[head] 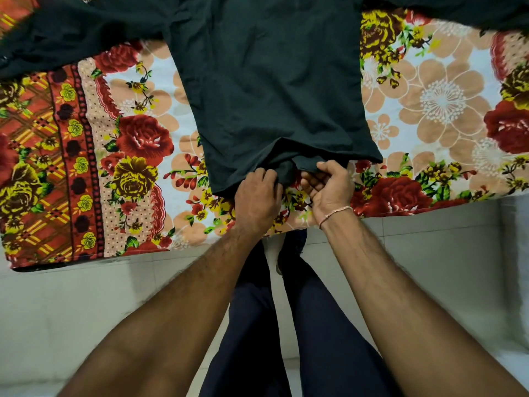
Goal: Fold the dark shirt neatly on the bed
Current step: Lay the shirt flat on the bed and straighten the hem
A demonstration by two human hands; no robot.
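Bare floral bedsheet (429,110) lies open on both sides of the dark shirt (272,81). Near the bed's front edge, both hands crowd the shirt's hem, left hand (257,196) beside right hand (329,187).

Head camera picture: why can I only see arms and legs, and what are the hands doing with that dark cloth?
The camera sits on a person's head and looks down, so you see what they see: their own two arms, and their legs in dark trousers above a pale floor.

In front of them is a bed covered by a flowery sheet with red and yellow roses. A dark shirt lies spread out on it, with its sleeves stretching off to both sides.

Both hands are at the shirt's near edge. The left hand grips the bottom hem with curled fingers. The right hand, which has a thin thread bracelet on its wrist, pinches the hem right beside it. The folding has barely started.
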